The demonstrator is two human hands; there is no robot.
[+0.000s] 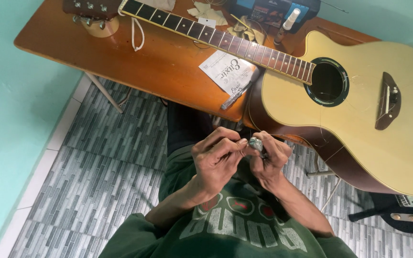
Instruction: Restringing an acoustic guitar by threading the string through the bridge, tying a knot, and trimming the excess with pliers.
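My left hand (217,157) and my right hand (271,156) meet in front of my chest, just below the table edge. Together they pinch a small silvery-green metal object (256,143), held between the fingertips of both hands; what it is I cannot tell. Above them an acoustic guitar (374,114) with a pale yellow top lies flat on the wooden table (144,62). Its neck (216,36) stretches to the upper left, and its headstock (89,9) rests at the table's far left. No strings show over the sound hole (328,82).
A white paper packet (228,69) and a slim silver sleeve (236,95) lie on the table by the neck. Crumpled paper scraps (211,14), a small white bottle (290,19) and a dark box (273,9) sit at the back. Grey tiled floor lies below; a black object (407,215) lies at right.
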